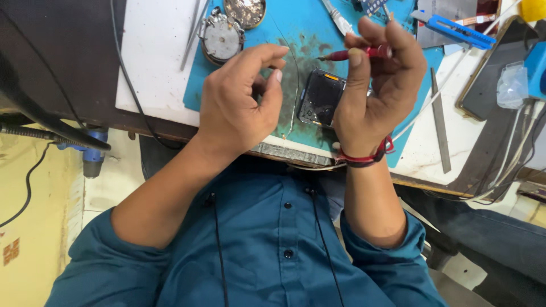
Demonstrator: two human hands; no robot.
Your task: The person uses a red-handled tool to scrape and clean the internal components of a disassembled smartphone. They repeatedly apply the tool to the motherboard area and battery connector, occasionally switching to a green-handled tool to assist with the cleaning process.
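My right hand (378, 85) holds a thin red tool (355, 54) between thumb and fingers, its metal tip pointing left. My left hand (242, 96) is raised beside it, thumb and fingertips pinched together; whether something tiny is between them I cannot tell. Between and below the two hands a small dark opened device (320, 99) lies on a stained blue work mat (301, 28). A red thread bracelet circles my right wrist.
Two round metal tins (223, 37) sit at the mat's far left. A blue utility knife (458, 29), a long metal file (439, 122), tweezers (339, 17), a dark phone (500, 74) and cables lie on the right. A black cable (128, 74) crosses the white bench top.
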